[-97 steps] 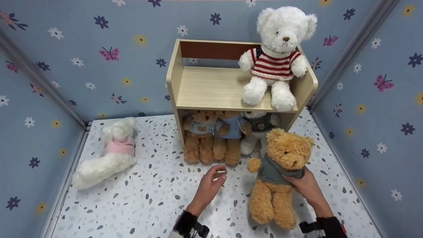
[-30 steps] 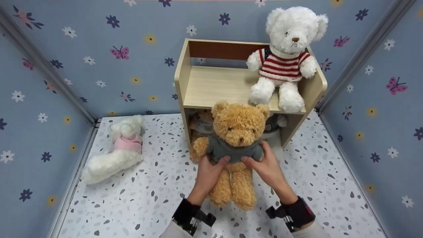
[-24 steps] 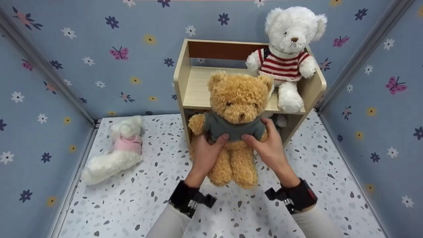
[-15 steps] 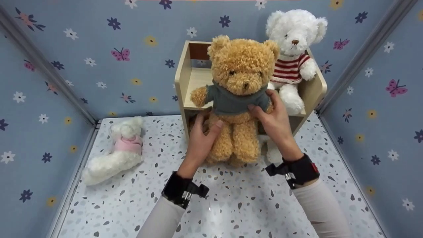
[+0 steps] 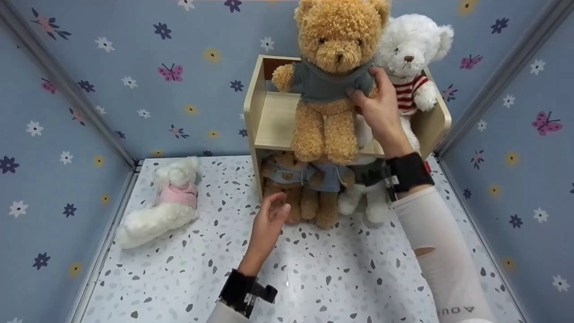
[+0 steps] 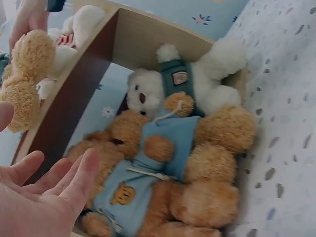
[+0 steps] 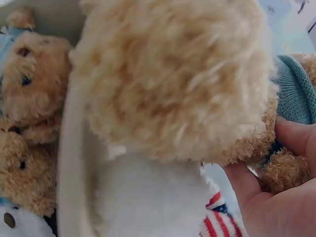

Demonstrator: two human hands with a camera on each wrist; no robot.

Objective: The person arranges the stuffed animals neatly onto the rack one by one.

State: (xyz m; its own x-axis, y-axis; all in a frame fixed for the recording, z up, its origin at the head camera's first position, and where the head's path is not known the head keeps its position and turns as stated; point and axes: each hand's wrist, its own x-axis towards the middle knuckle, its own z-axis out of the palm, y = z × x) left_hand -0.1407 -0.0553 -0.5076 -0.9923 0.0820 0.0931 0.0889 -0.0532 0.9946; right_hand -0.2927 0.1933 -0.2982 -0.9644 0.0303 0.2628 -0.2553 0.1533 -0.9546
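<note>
In the head view a golden-brown teddy bear (image 5: 334, 85) in a grey-green sweater is up at the shelf's top level, beside the white teddy bear (image 5: 415, 58) in a striped sweater. My right hand (image 5: 381, 103) grips the brown bear by its side and arm; the right wrist view shows the thumb and fingers round the knitted sweater. Lower down, my left hand (image 5: 269, 222) holds nothing, its fingers loosely bent in front of the lower shelf. In the left wrist view its fingers (image 6: 74, 182) are apart from the bears inside.
The wooden shelf (image 5: 276, 121) stands against the flowered back wall. Its lower level holds two brown bears (image 5: 287, 175) in blue hoodies and a white bear (image 5: 376, 208) in a dark top. A white plush (image 5: 177, 195) in pink lies on the speckled floor at left.
The brown bear has gone from the floor area up to the shelf's top level. Both hands gripped it; my left hand has since let go and moved down, while the right keeps hold.
</note>
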